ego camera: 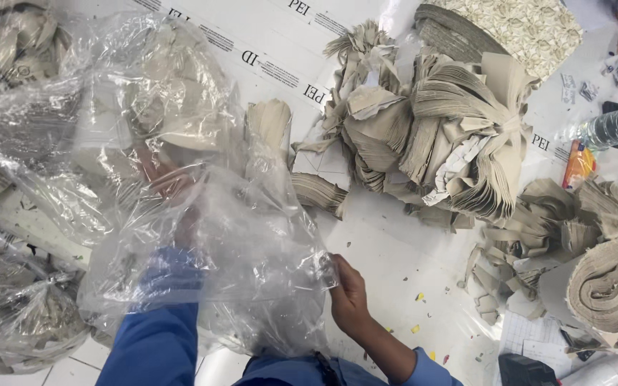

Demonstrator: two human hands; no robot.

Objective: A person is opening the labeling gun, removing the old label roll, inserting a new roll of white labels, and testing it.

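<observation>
Observed from the head view, largest item first. A white work surface (395, 257) extends ahead of both hands and carries scattered paper scraps.

Beyond the right hand, well apart from it, lies a large heap of bundled beige paper pieces (438, 136), fanned and tied in stacks; a patterned roll (516, 28) sits at its far end. Further stacks (609, 271) lie off to the right of the right hand.

A large clear plastic bag (202, 214) is held between the two hands and covers most of the area in front of the person. One small beige bundle (270, 121) stands just past the bag's far edge.

To the left of the left hand, filled clear bags (23, 314) rest on the floor.

The left hand (169, 182) is inside the bag, seen through the film; its fingers appear spread, though the plastic blurs them and an exact grip cannot be told. The right hand (348, 293) pinches the bag's edge at its near right corner, fingers closed on the film.

Judgement: the step in hand is opening the bag. The next move calls for keeping its mouth spread, the edge firmly pinched, so a bundle can pass in without tearing the thin film.

A plastic water bottle (613, 127) lies far right.
</observation>
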